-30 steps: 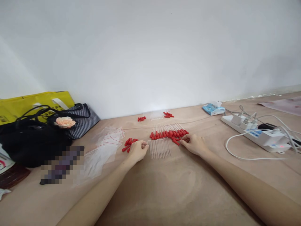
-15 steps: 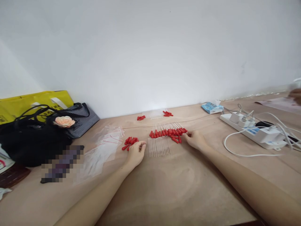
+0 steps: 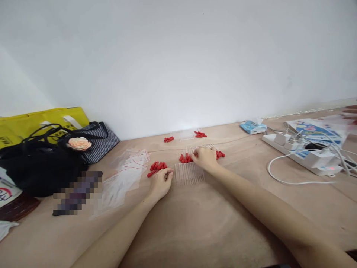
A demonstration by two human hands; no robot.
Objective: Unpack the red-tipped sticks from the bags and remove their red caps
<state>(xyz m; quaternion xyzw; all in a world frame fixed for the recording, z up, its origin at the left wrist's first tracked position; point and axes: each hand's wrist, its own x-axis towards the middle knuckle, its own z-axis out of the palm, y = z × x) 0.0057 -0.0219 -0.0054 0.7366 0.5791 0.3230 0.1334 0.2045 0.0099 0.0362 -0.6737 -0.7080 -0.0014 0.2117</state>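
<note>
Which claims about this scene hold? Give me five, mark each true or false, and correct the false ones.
1. The right hand hides part of the red row. True.
2. The left hand is beside a red pile. True.
3. The flower is blue. False: it is peach.
4. The power strip has nothing plugged in. False: white adapters sit in it.
5. Clear bags lie to the left of the left hand. True.
</note>
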